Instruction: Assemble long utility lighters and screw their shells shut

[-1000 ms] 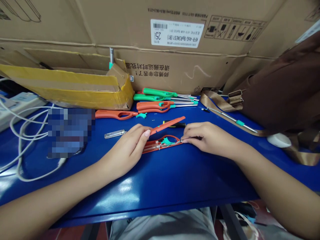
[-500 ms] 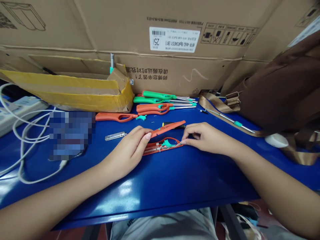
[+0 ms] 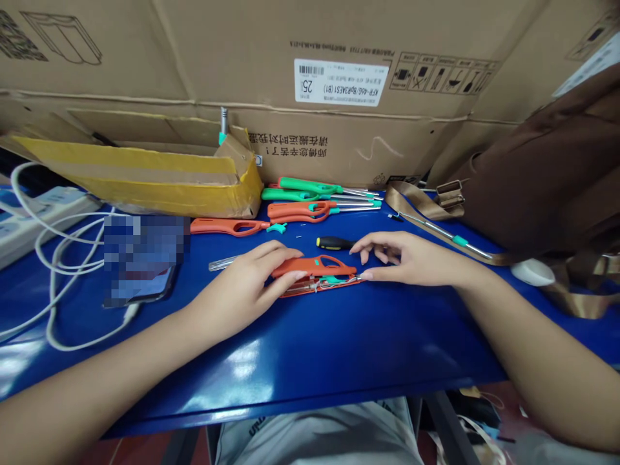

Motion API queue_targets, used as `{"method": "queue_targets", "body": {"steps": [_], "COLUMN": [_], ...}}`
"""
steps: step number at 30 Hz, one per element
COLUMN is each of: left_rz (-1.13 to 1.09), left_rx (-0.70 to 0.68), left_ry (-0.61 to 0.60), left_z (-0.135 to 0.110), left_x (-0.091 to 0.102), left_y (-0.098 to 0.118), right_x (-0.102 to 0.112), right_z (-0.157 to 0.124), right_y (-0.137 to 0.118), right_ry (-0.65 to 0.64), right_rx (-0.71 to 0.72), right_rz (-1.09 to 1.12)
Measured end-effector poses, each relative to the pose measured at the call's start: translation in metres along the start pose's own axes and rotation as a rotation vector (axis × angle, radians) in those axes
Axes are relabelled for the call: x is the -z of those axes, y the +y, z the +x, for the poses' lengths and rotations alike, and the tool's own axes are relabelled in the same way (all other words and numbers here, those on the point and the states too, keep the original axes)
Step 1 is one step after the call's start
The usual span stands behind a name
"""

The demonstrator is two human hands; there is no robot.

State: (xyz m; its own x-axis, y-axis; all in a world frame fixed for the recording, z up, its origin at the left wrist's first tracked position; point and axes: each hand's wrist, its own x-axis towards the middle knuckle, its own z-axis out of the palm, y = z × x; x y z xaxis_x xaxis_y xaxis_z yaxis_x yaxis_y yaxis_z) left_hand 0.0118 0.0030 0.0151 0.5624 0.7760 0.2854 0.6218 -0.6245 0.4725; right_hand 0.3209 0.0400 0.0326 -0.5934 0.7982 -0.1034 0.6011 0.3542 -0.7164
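My left hand point(image 3: 252, 281) grips an orange upper casing half point(image 3: 306, 265) of a utility lighter between thumb and fingers. That half is tilted above the orange lower casing half point(image 3: 295, 293), which lies on the table. A turquoise trigger point(image 3: 333, 279) and thin wires show between the two; other inner parts are partly covered. At the lighter's right end, my right hand point(image 3: 407, 258) has its fingers apart, with the thumb touching or very near the wire end. A black and yellow screwdriver point(image 3: 334, 243) lies just behind, its right end hidden by my right fingers.
Behind lie several orange lighters point(image 3: 290, 211) and green lighters point(image 3: 303, 187). A clear tube point(image 3: 220, 263) pokes out beside my left hand. At left are a phone point(image 3: 145, 265), white cables point(image 3: 53, 316) and a yellow-taped box point(image 3: 145, 187); a metal lighter rod point(image 3: 431, 226) lies right.
The upper casing half has come down over the lower half, its right end lowered. My right fingers have spread and lifted off the wire end, uncovering more of the screwdriver.
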Motion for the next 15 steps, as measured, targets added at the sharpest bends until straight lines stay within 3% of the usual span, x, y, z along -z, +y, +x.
{"method": "queue_targets", "body": {"steps": [8,15], "left_rz": [0.036,-0.036], "left_rx": [-0.09,-0.047], "left_ry": [0.008,0.038], "left_z": [-0.004,-0.003], "left_x": [-0.004,-0.006], "left_y": [-0.003,-0.004], "right_x": [-0.006,-0.009], "right_z": [-0.002,-0.005], "right_y": [0.0,-0.005], "right_ry": [0.013,-0.011], "right_rx": [0.212,0.244], "right_rz": [-0.198,-0.226]}}
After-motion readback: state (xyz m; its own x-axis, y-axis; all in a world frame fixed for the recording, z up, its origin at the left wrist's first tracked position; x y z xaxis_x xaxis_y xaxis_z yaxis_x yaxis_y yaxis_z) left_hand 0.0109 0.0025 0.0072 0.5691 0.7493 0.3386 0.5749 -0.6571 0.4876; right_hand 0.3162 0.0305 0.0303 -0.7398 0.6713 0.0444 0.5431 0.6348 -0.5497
